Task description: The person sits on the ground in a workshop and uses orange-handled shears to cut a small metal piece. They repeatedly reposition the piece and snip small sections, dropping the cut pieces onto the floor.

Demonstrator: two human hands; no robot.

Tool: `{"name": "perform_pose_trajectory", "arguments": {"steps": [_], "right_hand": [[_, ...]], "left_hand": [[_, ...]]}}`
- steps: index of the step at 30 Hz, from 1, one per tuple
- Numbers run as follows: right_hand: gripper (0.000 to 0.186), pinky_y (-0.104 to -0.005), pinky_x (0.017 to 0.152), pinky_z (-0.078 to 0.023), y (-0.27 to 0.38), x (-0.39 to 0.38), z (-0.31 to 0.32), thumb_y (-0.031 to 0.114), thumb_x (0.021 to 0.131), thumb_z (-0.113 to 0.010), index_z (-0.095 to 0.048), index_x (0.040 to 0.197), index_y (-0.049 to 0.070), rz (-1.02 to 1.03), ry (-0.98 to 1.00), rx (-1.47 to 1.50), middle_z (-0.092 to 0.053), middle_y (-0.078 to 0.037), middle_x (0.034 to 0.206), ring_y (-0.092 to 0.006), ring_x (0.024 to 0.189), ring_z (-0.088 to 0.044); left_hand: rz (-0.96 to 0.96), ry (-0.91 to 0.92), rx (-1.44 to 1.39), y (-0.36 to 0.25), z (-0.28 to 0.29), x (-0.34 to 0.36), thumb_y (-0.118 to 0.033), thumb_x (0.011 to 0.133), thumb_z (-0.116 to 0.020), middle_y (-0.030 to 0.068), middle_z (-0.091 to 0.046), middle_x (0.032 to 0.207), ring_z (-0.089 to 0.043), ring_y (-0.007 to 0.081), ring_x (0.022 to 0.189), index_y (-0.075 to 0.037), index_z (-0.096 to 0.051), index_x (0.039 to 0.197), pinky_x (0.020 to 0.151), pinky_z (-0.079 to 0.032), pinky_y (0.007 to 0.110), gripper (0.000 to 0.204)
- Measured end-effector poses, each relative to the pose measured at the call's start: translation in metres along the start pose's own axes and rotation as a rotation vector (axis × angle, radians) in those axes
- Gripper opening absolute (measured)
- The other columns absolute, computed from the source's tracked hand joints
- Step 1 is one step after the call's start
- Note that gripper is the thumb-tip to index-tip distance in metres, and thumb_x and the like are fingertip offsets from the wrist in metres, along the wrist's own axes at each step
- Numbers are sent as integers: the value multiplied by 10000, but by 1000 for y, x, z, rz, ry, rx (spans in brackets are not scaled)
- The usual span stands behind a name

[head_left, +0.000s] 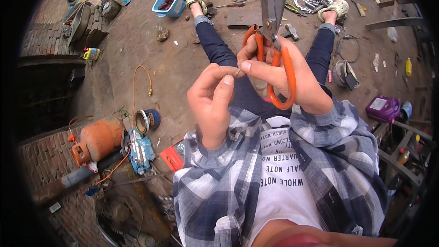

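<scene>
My right hand [302, 77] is closed around a pair of large scissors [272, 23] with dark blades pointing up and away from me. One orange handle loop [289, 80] lies against its palm, and the other loop sits by the fingers. At the same time its thumb and forefinger meet the fingertips of my left hand [212, 100]. The left fingers are curled, with thumb and forefinger brought together in a pinch. Whatever tiny thing lies between the fingertips is too small to name. Both hands are held above my lap, over my dark trousers [256, 96].
On the ground ahead are a blue basin [169, 1], a flat metal block [244, 18], a hammer [291, 31] and pliers [295, 9]. An orange gas cylinder [103, 137] and an open can [146, 121] are left. A purple jug [383, 108] stands right, near metal bars.
</scene>
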State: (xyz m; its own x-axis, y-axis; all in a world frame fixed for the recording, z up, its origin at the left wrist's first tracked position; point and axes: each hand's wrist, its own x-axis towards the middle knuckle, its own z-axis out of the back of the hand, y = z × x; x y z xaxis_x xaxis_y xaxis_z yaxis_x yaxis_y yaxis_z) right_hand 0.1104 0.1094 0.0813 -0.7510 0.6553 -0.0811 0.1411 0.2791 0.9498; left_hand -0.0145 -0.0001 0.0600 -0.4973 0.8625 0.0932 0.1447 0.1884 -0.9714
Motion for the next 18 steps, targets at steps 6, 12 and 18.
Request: {"name": "perform_pose_trajectory", "arguments": {"steps": [6,12,18], "right_hand": [[236,-247,751,-466,-4,-2,1,138,834,-689,-537,947,-3,4,-30,24,-615,-52,881,-91,816,-571],[250,-236,744,-463,-7,-2,0,132,833,-698,-526,960,3,2,-71,47,-619,-52,885,-78,816,-564],[271,-225,689,-457,-21,-12,18,89,827,-710,-495,971,6,-20,-42,-43,-623,-35,874,-57,769,-551]], "left_hand": [[-34,21,8,3,-1,2,-44,871,-585,-9,-460,739,-323,23,505,75,-624,924,443,-197,216,135],[-36,-39,99,2,-4,2,2,842,-625,-4,-497,762,-406,38,617,59,-645,909,553,-298,202,90],[-17,-12,350,10,-7,-1,30,785,-650,-16,-475,705,-386,39,579,25,-661,833,519,-289,216,49]]}}
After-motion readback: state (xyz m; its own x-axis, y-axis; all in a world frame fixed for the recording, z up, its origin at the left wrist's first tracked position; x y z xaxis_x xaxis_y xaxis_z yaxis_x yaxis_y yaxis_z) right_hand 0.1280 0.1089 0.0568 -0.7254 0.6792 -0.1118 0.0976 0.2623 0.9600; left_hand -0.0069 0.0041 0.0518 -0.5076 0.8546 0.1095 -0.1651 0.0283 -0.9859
